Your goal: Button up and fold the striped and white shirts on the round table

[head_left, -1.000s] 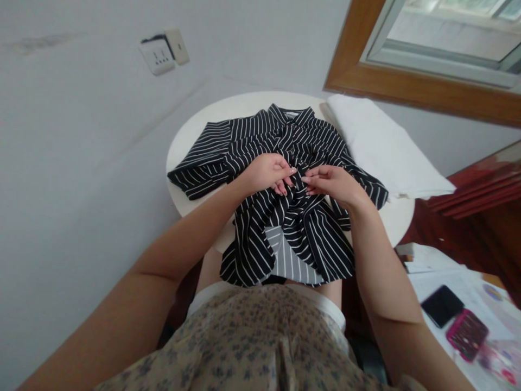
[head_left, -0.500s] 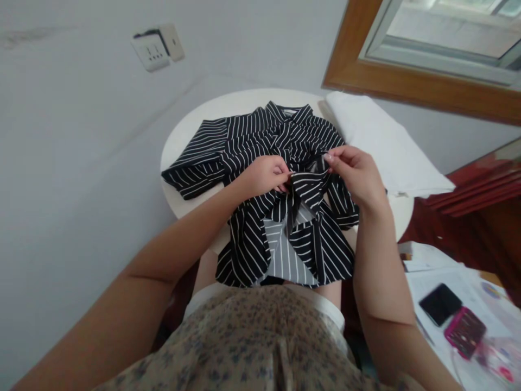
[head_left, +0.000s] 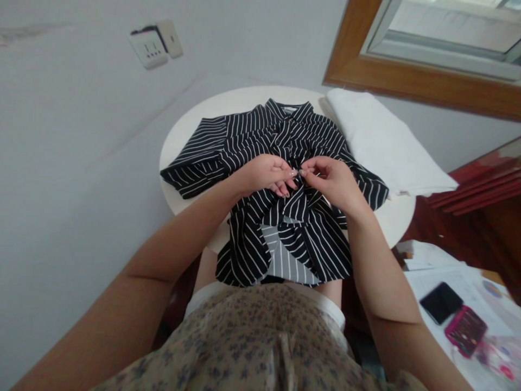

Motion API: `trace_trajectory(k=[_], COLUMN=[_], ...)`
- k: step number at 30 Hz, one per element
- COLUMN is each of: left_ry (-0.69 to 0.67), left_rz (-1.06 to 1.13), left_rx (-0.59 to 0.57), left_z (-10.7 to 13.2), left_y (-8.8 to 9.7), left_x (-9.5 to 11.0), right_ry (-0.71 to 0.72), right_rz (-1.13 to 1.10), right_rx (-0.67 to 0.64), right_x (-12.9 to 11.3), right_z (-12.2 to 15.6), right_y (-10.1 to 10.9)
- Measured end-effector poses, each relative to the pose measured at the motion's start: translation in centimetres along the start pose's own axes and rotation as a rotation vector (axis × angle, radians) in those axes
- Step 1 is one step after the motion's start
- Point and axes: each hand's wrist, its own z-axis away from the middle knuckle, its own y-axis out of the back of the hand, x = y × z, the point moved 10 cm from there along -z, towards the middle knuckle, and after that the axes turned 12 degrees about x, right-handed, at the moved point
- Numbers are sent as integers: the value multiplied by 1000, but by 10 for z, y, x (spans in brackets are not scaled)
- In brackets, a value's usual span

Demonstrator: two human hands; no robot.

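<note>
The bare right hand (head_left: 336, 182) has swung back beside the bare left hand (head_left: 264, 172), each grip pinching the black, white-striped cloth shirt (head_left: 280, 142), re-centring work mid-front.

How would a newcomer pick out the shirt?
Find the round white table by the wall. The shirt lies on it, under the left hand and right hand. Unlike the plain white cloth beside it, it has white stripes on black.

Round white table (head_left: 179, 138), black striped shirt (head_left: 248, 144) spread across, white cloth (head_left: 386, 144) overhanging right edge
</note>
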Motion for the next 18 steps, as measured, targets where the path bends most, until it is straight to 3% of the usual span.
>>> trace_trajectory(k=[12,18], left_ry=[63,90], left_rz=[59,85], left_rx=[-32,-52], left_z=[2,-1], left_y=[-3,-6], left_x=[-4,-11], right_ry=[-19,-114], right_rz=[-42,-204], right_rx=[-18,-146], right_x=[-4,0], right_z=[2,8], right_y=[0,-13])
